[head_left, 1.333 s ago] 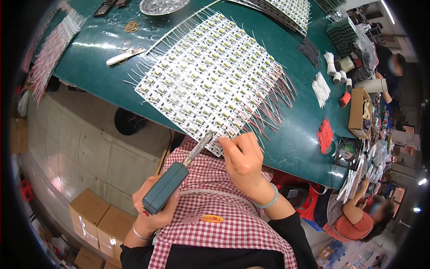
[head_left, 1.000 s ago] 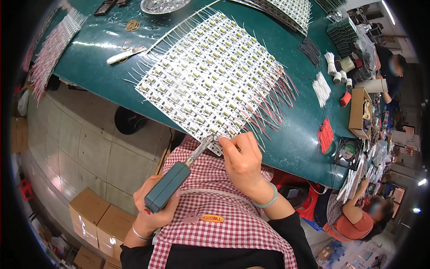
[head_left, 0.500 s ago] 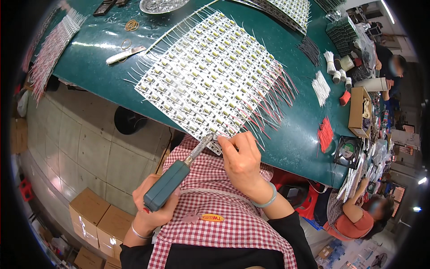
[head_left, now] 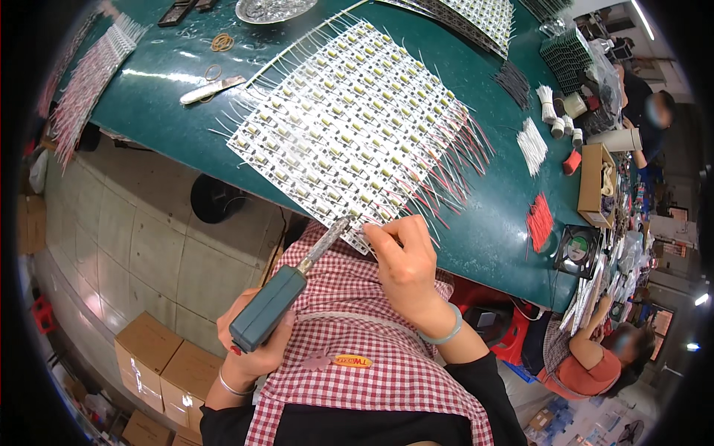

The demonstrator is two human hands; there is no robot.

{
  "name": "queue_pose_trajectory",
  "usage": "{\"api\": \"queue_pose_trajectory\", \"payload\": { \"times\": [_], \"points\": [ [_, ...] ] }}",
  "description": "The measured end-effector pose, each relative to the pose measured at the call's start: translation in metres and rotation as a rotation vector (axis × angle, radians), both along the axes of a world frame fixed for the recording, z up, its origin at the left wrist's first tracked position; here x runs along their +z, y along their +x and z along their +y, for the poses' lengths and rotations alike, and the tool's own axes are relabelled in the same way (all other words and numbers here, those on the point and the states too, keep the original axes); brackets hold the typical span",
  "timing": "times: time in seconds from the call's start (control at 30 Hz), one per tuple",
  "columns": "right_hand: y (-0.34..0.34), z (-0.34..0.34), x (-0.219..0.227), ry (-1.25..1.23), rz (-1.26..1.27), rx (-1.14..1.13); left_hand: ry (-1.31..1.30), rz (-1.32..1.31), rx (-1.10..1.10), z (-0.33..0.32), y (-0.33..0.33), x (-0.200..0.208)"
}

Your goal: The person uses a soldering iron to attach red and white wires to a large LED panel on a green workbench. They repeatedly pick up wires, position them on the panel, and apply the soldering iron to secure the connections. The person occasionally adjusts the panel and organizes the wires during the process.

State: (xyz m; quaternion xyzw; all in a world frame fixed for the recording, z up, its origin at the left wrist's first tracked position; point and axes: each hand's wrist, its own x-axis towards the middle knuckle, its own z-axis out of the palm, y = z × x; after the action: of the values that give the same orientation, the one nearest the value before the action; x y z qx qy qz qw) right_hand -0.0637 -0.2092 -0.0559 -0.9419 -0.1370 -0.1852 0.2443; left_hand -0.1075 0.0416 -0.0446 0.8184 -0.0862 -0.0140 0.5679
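Note:
My left hand (head_left: 259, 361) is wrapped round the dark green handle of a soldering iron (head_left: 269, 308). The iron's metal tip reaches the near corner of a white circuit board panel (head_left: 327, 123), by its bottom edge. Rows of small yellowish parts cover the panel, with red and white wires along its right side and pale wires on the left. Beside the tip, my right hand (head_left: 407, 264) is closed in a pinch at the same corner. What its fingertips hold is too small to make out. The panel's near corner overhangs the table edge above my checked apron.
On the green table (head_left: 476, 245) lie a knife-like tool (head_left: 212, 90), rubber bands (head_left: 222, 42), a metal dish (head_left: 275, 9) and bundles of red wires (head_left: 540, 221) and white wires (head_left: 531, 146). A small fan (head_left: 578, 250) is at right. Two people are beyond.
The soldering iron and my left hand have shifted slightly left and down, drawing the tip a little along the panel's corner. My right hand stays pinched almost in place.

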Motion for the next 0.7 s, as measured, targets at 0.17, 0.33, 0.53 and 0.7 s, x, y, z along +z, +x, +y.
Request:
{"api": "queue_pose_trajectory", "payload": {
  "times": [0.17, 0.33, 0.53, 0.7],
  "points": [
    [-0.006, 0.004, 0.010, -0.011, -0.024, 0.009, 0.002, 0.031, 0.009, 0.007, -0.008, -0.008],
    [-0.009, 0.014, 0.008, 0.005, -0.014, 0.017, -0.005, 0.029, 0.022, 0.009, -0.011, -0.009],
    [-0.010, 0.015, -0.003, 0.012, -0.021, 0.020, 0.001, 0.011, 0.018, 0.008, -0.011, -0.003],
    [-0.010, 0.017, -0.003, 0.003, -0.030, 0.007, 0.041, 0.020, 0.015, 0.007, -0.010, 0.003]
  ]
}}
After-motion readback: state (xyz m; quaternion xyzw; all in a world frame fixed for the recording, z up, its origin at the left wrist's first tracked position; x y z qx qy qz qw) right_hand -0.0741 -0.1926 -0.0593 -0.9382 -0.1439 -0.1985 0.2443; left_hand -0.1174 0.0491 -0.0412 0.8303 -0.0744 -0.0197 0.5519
